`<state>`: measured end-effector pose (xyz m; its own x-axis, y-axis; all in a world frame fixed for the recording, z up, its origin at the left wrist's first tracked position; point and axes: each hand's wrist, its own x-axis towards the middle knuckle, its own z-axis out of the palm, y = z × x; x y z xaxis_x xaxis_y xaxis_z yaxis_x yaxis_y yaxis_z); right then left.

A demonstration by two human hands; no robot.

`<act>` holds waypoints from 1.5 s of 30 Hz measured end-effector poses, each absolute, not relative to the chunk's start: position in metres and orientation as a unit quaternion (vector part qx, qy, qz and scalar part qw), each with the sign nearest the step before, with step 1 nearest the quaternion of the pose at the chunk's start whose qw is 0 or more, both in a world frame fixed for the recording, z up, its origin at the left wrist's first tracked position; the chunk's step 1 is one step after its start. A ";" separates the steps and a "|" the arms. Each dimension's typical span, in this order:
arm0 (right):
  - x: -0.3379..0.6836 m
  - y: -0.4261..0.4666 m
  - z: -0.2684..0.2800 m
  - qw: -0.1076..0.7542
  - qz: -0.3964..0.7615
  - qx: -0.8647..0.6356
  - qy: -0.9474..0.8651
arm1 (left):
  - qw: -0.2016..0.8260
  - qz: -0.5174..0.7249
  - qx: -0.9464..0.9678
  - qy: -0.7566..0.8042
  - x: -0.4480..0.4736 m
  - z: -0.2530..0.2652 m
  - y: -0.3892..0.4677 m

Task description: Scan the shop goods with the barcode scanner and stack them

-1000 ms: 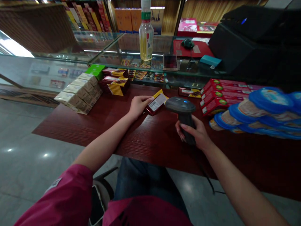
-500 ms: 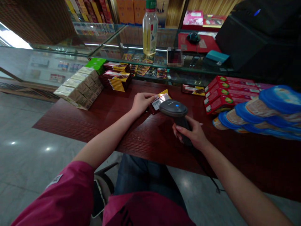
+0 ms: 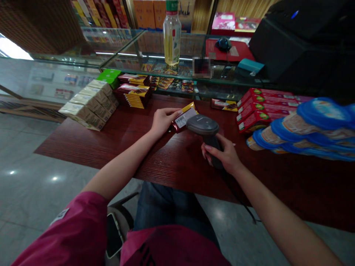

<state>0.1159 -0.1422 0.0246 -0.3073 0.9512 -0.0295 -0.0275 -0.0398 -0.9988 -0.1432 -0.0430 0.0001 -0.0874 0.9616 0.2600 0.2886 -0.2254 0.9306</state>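
Observation:
My left hand (image 3: 164,121) grips the left end of a flat red and yellow chocolate bar (image 3: 183,117), whose pale back with a barcode faces up. In my right hand (image 3: 225,153) is a dark grey barcode scanner (image 3: 203,125), held by its handle. The scanner's head is beside the right side of the chocolate bar and hides part of it. A cable runs from the scanner down past the table edge. Left of my left hand stands a stack of similar bars (image 3: 133,95). One more bar (image 3: 224,105) lies at the back of the brown table (image 3: 155,157).
Beige cartons (image 3: 90,107) and a green box (image 3: 109,77) stand on the left. Red boxes (image 3: 260,111) and blue-lidded tubs (image 3: 294,129) are piled on the right. Behind, a glass counter carries a bottle (image 3: 172,40), a mouse (image 3: 223,44) and a dark machine (image 3: 302,51).
The chocolate bar is tilted a little more, and its barcode shows more clearly. The blue light on top of the scanner is no longer lit. The whole view has shifted slightly.

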 end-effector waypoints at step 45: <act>0.126 -0.127 0.030 0.541 0.595 -0.360 -0.473 | -0.146 0.401 0.699 0.573 -0.215 0.025 -0.034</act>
<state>0.1265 -0.1273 0.0304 -0.1555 0.9843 0.0836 -0.3027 0.0331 -0.9525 -0.2153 -0.0337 0.0253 0.0203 0.6842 0.7290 0.9192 -0.2996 0.2556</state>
